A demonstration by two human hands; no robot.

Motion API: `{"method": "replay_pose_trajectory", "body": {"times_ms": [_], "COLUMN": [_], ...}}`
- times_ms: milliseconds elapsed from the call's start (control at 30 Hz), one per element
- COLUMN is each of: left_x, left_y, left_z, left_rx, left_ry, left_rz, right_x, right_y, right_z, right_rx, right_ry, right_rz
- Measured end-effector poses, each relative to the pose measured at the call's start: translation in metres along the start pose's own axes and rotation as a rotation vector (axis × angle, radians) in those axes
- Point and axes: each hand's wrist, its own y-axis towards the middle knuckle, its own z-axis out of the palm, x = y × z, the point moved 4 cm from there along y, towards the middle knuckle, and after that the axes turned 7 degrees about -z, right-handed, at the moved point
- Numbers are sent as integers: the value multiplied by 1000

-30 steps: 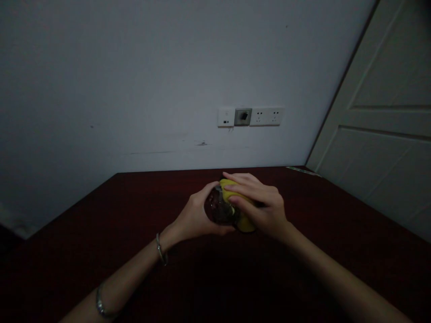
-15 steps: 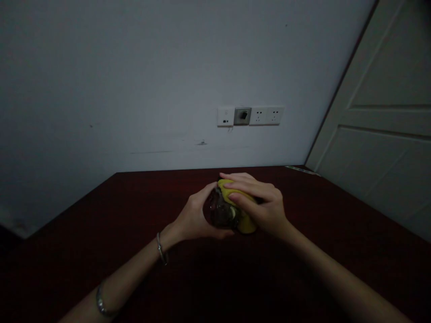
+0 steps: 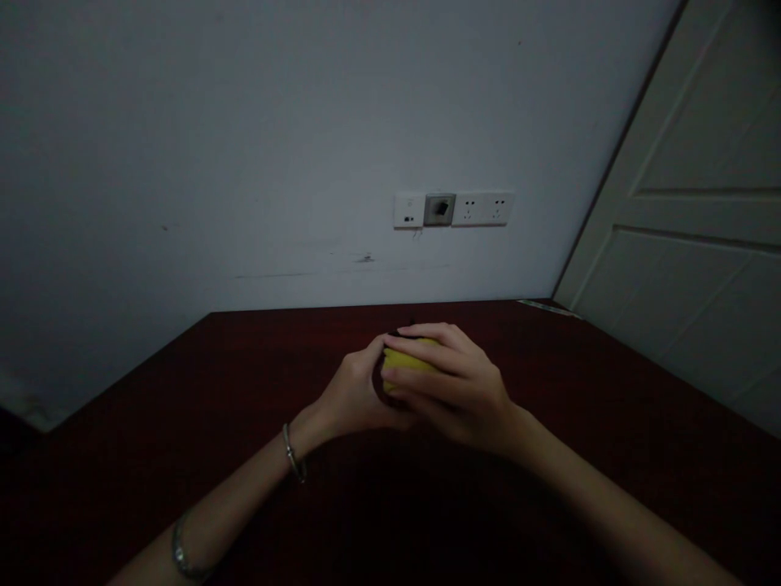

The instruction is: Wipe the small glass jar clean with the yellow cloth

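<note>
My left hand (image 3: 354,395) is curled around a see-through glass vessel (image 3: 379,384) that looks dark in the dim light. Only a strip of its left side shows; whether it is a cup or a jar I cannot tell. Over the glass lies a yellow cloth (image 3: 407,360), pressed down by the fingers of my right hand (image 3: 473,391). That hand covers most of the cloth and the vessel's right side. Both hands meet above the middle of the dark red table (image 3: 274,366).
A pale wall (image 3: 274,163) rises behind the table, with a row of sockets and switches (image 3: 455,210) on it. At the right stands a panelled door (image 3: 683,244). A thin printed strip (image 3: 549,308) lies along the table's far right edge.
My right hand has moved left and slightly down with the yellow cloth, now hiding more of the glass. My left hand keeps nearly the same place.
</note>
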Motion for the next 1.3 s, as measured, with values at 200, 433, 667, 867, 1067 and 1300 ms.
{"method": "replay_pose_trajectory", "body": {"times_ms": [200,433,667,867,1067,1300], "left_x": [-16,-16,-10,-16,-16,-6], "left_y": [-1,-1,0,-1,2,2], "left_z": [-4,-2,3,-2,-2,2], "left_rx": [-8,20,33,19,4,49], "left_ry": [-30,-157,-281,-281,-324,-491], "left_rz": [43,-58,-117,-100,-145,-163], "right_x": [-16,-16,-14,-29,-12,-18], "right_y": [1,-2,0,-6,0,-9], "right_z": [-2,-3,-3,0,-7,0], "right_rx": [-264,-265,-273,-345,-291,-390], "right_ry": [301,326,323,459,303,356], "right_rz": [265,238,216,486,209,300]}}
